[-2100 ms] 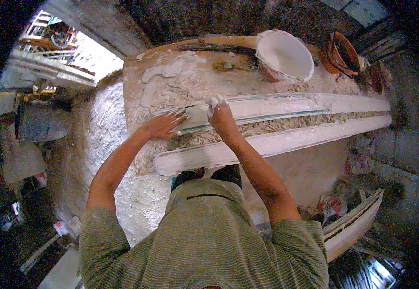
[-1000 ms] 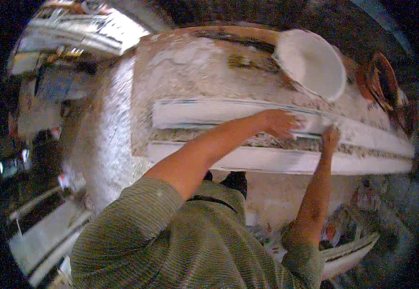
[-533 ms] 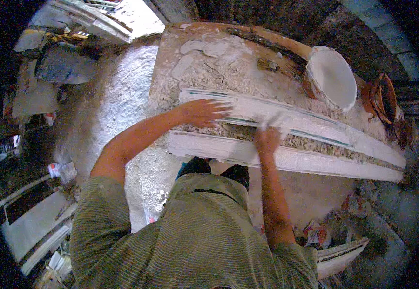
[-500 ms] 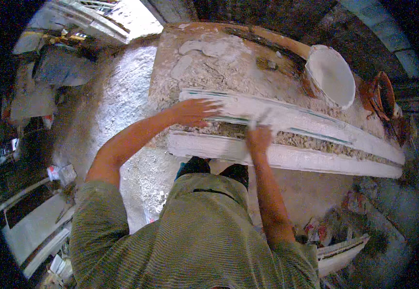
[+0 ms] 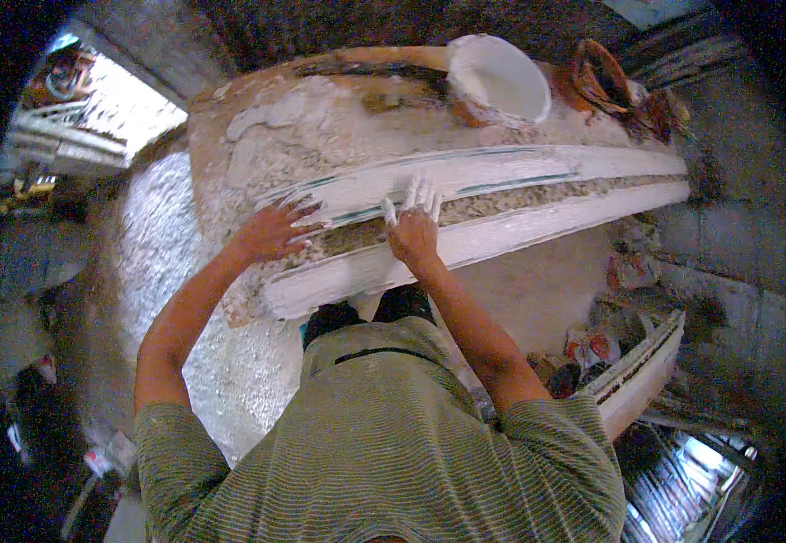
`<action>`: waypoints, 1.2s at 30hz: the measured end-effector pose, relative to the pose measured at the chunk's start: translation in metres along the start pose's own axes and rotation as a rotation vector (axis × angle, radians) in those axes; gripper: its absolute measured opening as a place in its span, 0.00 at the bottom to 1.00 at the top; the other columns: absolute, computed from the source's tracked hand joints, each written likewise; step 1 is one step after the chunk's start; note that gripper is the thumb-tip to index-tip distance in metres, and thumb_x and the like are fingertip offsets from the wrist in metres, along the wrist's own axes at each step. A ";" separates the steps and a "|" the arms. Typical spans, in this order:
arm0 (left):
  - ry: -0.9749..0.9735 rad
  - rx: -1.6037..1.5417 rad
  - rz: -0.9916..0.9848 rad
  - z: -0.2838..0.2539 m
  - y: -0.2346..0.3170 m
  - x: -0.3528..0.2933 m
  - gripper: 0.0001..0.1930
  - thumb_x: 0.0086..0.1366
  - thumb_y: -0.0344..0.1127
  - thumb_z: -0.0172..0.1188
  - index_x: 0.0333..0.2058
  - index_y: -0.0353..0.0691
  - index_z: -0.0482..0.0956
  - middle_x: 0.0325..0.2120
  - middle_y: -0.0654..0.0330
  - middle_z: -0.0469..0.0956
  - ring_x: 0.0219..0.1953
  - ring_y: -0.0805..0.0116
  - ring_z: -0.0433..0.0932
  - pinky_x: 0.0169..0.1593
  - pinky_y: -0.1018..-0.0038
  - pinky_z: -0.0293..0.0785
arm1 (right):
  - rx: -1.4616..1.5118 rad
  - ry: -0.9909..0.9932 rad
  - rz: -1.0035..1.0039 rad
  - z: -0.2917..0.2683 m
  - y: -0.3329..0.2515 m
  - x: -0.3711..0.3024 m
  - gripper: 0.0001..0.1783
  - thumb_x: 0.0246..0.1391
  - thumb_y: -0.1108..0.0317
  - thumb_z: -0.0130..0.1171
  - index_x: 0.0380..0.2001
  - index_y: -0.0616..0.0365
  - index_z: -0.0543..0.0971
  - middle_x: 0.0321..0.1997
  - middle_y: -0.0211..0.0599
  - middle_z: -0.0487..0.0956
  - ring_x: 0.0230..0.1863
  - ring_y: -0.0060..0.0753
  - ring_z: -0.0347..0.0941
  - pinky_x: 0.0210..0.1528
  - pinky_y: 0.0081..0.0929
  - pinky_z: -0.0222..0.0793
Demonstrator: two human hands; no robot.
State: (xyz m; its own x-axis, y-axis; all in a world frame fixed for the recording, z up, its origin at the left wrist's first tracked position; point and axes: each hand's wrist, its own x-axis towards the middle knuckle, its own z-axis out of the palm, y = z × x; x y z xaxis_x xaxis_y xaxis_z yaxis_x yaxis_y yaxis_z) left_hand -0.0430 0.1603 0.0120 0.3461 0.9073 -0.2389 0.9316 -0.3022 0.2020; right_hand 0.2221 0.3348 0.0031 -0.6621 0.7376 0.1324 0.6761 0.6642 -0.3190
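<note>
Two long white strips lie side by side across a work table, with a crumbly, debris-filled gap between them. Thin dark green lines run along the far strip (image 5: pixel 501 161); the near strip (image 5: pixel 330 279) is plainer, close to my body. My left hand (image 5: pixel 277 231) has its fingers spread over the left end of the far strip, its tips smeared whitish. My right hand (image 5: pixel 416 226) reaches over the gap, its outstretched fingers coated in wet white paste and laid on the far strip. No tool shows in either hand.
A white bucket (image 5: pixel 500 81) with pale contents stands at the table's far side, beside a reddish-brown container (image 5: pixel 599 77). Dried white splashes cover the tabletop (image 5: pixel 271 118). Another strip-like piece (image 5: pixel 637 376) lies lower right near clutter. A bright, whitened floor (image 5: pixel 162 226) is at left.
The view has turned, so table and bucket appear farther left. My blurred right hand now shows clearly, with white fingers stretched on the far strip. My left hand remains near the strips' left end.
</note>
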 end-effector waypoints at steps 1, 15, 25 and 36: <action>0.015 -0.011 0.033 0.002 0.000 0.018 0.27 0.72 0.55 0.45 0.69 0.65 0.61 0.72 0.61 0.54 0.72 0.56 0.54 0.73 0.53 0.51 | 0.031 -0.018 0.132 -0.014 0.012 0.005 0.37 0.67 0.48 0.43 0.70 0.62 0.57 0.74 0.66 0.51 0.75 0.68 0.43 0.75 0.59 0.34; 0.313 -0.126 0.159 -0.036 0.102 0.356 0.27 0.69 0.57 0.50 0.64 0.58 0.70 0.69 0.63 0.60 0.69 0.60 0.60 0.72 0.52 0.51 | -0.229 -0.218 0.146 -0.042 0.301 0.106 0.24 0.59 0.50 0.49 0.38 0.60 0.84 0.38 0.54 0.82 0.44 0.56 0.79 0.49 0.56 0.73; 0.456 -0.097 0.269 -0.055 0.177 0.638 0.26 0.67 0.58 0.52 0.62 0.62 0.72 0.72 0.60 0.55 0.71 0.52 0.56 0.68 0.51 0.60 | -0.359 -0.322 -0.028 -0.082 0.646 0.136 0.11 0.53 0.58 0.59 0.35 0.52 0.83 0.41 0.49 0.81 0.43 0.56 0.77 0.45 0.53 0.73; 0.391 -0.141 -0.095 -0.050 0.177 0.598 0.29 0.69 0.60 0.49 0.66 0.63 0.67 0.71 0.54 0.56 0.72 0.48 0.53 0.72 0.49 0.50 | -0.469 -0.156 0.078 -0.054 0.553 0.109 0.24 0.58 0.47 0.58 0.47 0.55 0.83 0.49 0.53 0.80 0.50 0.61 0.76 0.57 0.51 0.70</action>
State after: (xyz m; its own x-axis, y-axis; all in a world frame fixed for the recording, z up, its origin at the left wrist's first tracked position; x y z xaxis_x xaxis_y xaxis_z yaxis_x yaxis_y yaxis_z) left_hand 0.3231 0.6643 -0.0482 0.1662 0.9799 0.1099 0.9235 -0.1938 0.3311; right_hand 0.5416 0.7887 -0.1080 -0.6204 0.7838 -0.0283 0.7741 0.6177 0.1385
